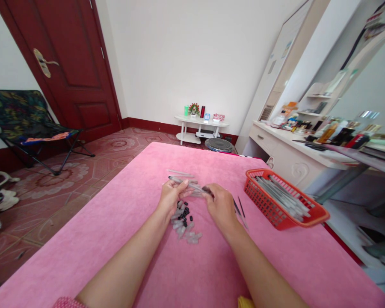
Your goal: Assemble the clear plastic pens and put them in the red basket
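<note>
Over the pink-covered table, my left hand is closed on a slim grey pen-like stick, thumb on top. My right hand pinches the stick's right end, where a dark part shows between the fingers; its exact shape is hidden. More grey sticks lie just beyond my left hand. Between my forearms sits a loose pile of small translucent caps mixed with small black caps. A few thin dark sticks lie to the right of my right hand.
A red plastic basket full of grey sticks stands on the table's right side. Beyond the pink cloth are a round dark stool and a low white stand. A cluttered dresser is at right, a folding chair at left.
</note>
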### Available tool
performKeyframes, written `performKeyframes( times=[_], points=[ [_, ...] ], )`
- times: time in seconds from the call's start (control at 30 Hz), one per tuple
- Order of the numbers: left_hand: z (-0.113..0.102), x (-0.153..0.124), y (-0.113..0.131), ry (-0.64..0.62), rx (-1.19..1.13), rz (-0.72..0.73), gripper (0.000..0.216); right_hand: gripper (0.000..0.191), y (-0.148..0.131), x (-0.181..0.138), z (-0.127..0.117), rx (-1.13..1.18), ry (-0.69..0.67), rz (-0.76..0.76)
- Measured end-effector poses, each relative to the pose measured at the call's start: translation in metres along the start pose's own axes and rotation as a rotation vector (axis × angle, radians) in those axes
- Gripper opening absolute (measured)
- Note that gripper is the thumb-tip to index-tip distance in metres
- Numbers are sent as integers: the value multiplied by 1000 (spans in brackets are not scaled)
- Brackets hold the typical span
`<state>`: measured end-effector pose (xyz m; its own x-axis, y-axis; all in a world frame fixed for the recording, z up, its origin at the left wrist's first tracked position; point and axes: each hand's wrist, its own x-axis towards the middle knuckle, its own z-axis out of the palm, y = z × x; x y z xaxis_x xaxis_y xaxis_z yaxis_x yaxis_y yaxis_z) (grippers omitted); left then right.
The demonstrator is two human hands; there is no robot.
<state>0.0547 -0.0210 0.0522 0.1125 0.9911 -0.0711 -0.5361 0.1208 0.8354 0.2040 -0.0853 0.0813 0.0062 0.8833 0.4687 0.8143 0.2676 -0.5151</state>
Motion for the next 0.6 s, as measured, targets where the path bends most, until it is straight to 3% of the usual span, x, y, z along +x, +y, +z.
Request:
performKeyframes(
  times=[0.43, 0.6],
  points=[
    [3, -9, 1, -164, -9, 94, 39, 14, 14, 7, 5, 302, -85, 238],
    [4, -10, 1, -217, 78, 115, 37, 15, 18, 9, 1, 395, -287, 284]
  ],
)
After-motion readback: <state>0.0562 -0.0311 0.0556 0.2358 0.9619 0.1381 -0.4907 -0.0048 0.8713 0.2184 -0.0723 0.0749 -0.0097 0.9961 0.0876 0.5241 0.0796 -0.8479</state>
